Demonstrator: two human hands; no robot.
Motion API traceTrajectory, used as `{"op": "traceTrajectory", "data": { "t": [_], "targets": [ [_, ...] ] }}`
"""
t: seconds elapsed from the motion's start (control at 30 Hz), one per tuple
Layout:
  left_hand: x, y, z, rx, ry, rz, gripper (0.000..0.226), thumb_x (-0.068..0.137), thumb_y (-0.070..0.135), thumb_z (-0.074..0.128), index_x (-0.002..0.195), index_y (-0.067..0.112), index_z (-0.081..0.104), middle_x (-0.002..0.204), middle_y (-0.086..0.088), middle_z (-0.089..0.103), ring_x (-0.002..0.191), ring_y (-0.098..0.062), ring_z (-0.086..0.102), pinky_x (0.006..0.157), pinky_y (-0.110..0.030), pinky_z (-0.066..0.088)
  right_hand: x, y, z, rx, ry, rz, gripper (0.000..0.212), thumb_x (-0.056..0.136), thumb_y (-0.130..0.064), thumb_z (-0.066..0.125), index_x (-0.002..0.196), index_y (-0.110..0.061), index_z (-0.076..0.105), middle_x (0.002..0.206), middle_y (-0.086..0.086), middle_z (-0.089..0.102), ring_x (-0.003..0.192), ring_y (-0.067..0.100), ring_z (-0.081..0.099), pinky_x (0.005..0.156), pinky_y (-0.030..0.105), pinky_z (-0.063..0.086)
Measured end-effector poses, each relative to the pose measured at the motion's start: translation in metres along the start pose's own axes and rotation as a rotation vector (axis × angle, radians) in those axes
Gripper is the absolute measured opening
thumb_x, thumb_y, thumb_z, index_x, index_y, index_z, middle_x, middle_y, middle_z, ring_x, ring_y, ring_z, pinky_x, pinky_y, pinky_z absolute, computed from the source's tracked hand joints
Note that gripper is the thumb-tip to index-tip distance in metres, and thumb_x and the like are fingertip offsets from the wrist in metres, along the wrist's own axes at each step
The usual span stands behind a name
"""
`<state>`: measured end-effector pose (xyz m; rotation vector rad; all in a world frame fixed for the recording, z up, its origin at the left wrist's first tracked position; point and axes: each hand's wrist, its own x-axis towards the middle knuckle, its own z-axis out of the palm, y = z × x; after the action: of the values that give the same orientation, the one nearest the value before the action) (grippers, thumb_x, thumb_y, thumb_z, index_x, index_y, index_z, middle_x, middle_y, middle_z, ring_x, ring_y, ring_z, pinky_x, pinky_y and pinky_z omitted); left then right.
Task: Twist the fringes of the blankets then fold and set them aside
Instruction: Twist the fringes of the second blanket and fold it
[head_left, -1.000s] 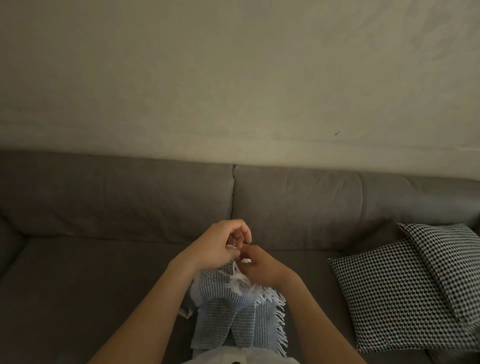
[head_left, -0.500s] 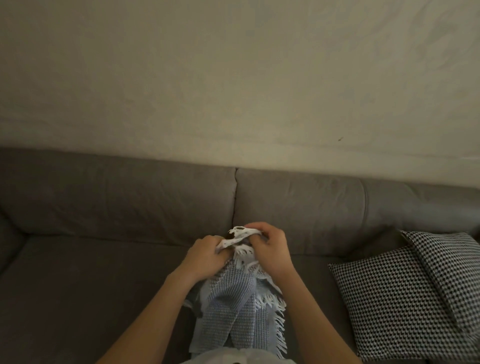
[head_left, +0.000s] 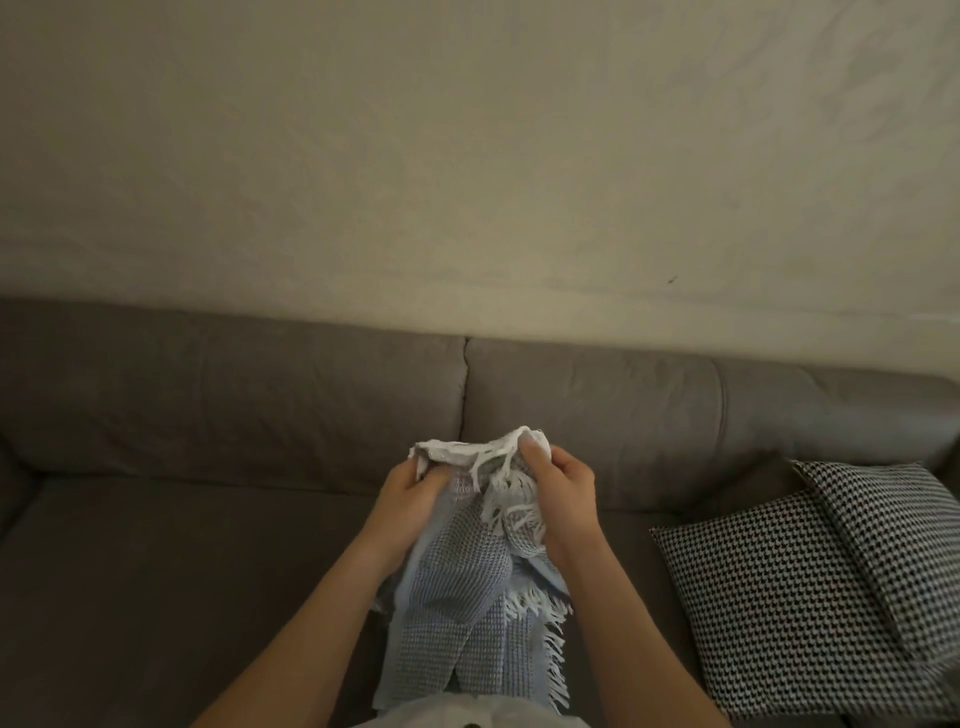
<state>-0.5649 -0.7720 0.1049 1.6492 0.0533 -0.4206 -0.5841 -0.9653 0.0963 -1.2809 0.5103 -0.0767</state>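
A: State the position of the blanket (head_left: 457, 582).

B: The blanket is pale blue with a waffle weave. It is held up in front of the person, over the seat of the grey sofa (head_left: 208, 545). Its bunched upper edge spans the gap between both hands. The rest hangs down between the forearms toward the bottom of the view.

A: State the condition of the left hand (head_left: 415, 493).

B: The fingers are curled around the left end of the bunched edge. The hand grips the cloth.

A: And the right hand (head_left: 563, 488)?

B: It grips the right end of the same edge. The thumb presses on top of the white corner, and the fingers wrap behind the cloth.

A: Locate the fringe (head_left: 511, 512).

B: White strands hang loose from the upper edge between the two hands. More strands run down the lower right edge of the blanket. Whether any strand is twisted cannot be told.

A: List the surrounding items.

B: Two black-and-white patterned pillows (head_left: 769, 608) lie on the sofa seat to the right, one overlapping the other, well apart from the blanket. A plain light wall (head_left: 467, 156) stands behind the sofa back.
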Motion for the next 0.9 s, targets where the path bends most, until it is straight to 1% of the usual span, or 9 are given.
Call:
{"op": "traceTrajectory", "data": {
  "t": [0.1, 0.23, 0.4, 0.47, 0.57, 0.67, 0.73, 0.8, 0.9],
  "targets": [
    [0.001, -0.006, 0.006, -0.031, 0.012, -0.117, 0.035, 0.107, 0.051, 0.053, 0.122, 0.023, 0.069, 0.119, 0.000, 0.076, 0.111, -0.015, 0.072, 0.102, -0.039, 0.056, -0.001, -0.004, 0.003, -0.025, -0.031, -0.008, 0.049, 0.095, -0.032, 0.075, 0.096, 0.014, 0.061, 0.080, 0.019, 0.059, 0.073, 0.030, 0.054, 0.067, 0.044, 0.050],
    [0.003, -0.019, -0.001, 0.079, -0.218, -0.131, 0.069, 0.092, 0.078, 0.058, 0.122, 0.016, 0.069, 0.118, 0.000, 0.077, 0.111, -0.018, 0.073, 0.100, -0.056, 0.057, -0.002, -0.008, 0.002, -0.076, -0.035, -0.006, 0.029, 0.097, -0.022, 0.073, 0.096, 0.006, 0.070, 0.079, 0.022, 0.066, 0.070, 0.032, 0.061, 0.067, 0.044, 0.055],
    [0.005, -0.004, -0.002, -0.063, -0.311, -0.223, 0.047, 0.089, 0.041, 0.085, 0.122, 0.010, 0.075, 0.119, -0.013, 0.078, 0.113, -0.031, 0.075, 0.103, -0.049, 0.057, -0.007, -0.016, 0.001, -0.097, -0.056, 0.044, 0.014, 0.096, -0.016, 0.076, 0.100, -0.003, 0.077, 0.093, 0.023, 0.078, 0.082, 0.036, 0.076, 0.077, 0.051, 0.064],
    [0.008, 0.003, -0.002, -0.122, -0.253, -0.309, 0.037, 0.091, 0.029, 0.082, 0.117, 0.003, 0.077, 0.114, -0.018, 0.079, 0.107, -0.033, 0.077, 0.102, -0.048, 0.058, -0.006, -0.014, -0.001, -0.193, -0.070, -0.003, 0.010, 0.093, -0.014, 0.078, 0.102, -0.011, 0.078, 0.093, 0.015, 0.079, 0.082, 0.030, 0.076, 0.077, 0.045, 0.064],
    [0.014, -0.001, -0.004, -0.189, -0.032, -0.328, 0.028, 0.092, 0.016, 0.081, 0.114, -0.001, 0.078, 0.105, -0.021, 0.080, 0.099, -0.037, 0.078, 0.098, -0.050, 0.060, 0.007, -0.001, -0.011, -0.628, 0.034, -0.056, 0.048, 0.084, -0.008, 0.081, 0.127, -0.024, 0.068, 0.112, 0.004, 0.071, 0.103, 0.021, 0.069, 0.086, 0.035, 0.059],
    [0.020, -0.014, -0.007, -0.112, 0.291, -0.290, 0.020, 0.084, 0.016, 0.081, 0.104, 0.013, 0.081, 0.093, -0.007, 0.082, 0.092, -0.029, 0.079, 0.091, -0.049, 0.063, 0.016, 0.006, -0.027, -0.949, 0.091, 0.154, 0.063, 0.086, -0.005, 0.072, 0.144, -0.006, 0.049, 0.137, 0.022, 0.053, 0.119, 0.032, 0.049, 0.086, 0.028, 0.042],
    [0.020, -0.022, -0.007, -0.013, 0.392, -0.274, 0.012, 0.077, 0.022, 0.075, 0.086, 0.014, 0.078, 0.080, -0.007, 0.079, 0.081, -0.026, 0.076, 0.079, -0.050, 0.062, 0.012, 0.006, -0.035, -1.057, 0.051, 0.300, 0.045, 0.090, -0.009, 0.068, 0.130, 0.004, 0.051, 0.131, 0.028, 0.050, 0.117, 0.036, 0.047, 0.081, 0.029, 0.039],
    [0.017, -0.024, -0.001, 0.057, 0.434, -0.243, 0.013, 0.078, 0.020, 0.069, 0.077, 0.008, 0.067, 0.071, -0.010, 0.070, 0.072, -0.026, 0.067, 0.071, -0.050, 0.057, 0.010, 0.008, -0.041, -1.106, 0.093, 0.302, 0.015, 0.089, -0.010, 0.067, 0.092, 0.001, 0.057, 0.103, 0.019, 0.059, 0.104, 0.033, 0.058, 0.073, 0.033, 0.045],
    [0.012, -0.024, 0.006, 0.176, 0.468, -0.173, 0.011, 0.087, 0.023, 0.070, 0.086, 0.012, 0.069, 0.082, -0.003, 0.071, 0.081, -0.023, 0.068, 0.082, -0.045, 0.055, 0.009, 0.011, -0.050, -1.111, 0.191, 0.270, 0.026, 0.087, -0.007, 0.067, 0.071, -0.006, 0.047, 0.087, 0.015, 0.059, 0.077, 0.028, 0.059, 0.066, 0.034, 0.047]
  ]
}}
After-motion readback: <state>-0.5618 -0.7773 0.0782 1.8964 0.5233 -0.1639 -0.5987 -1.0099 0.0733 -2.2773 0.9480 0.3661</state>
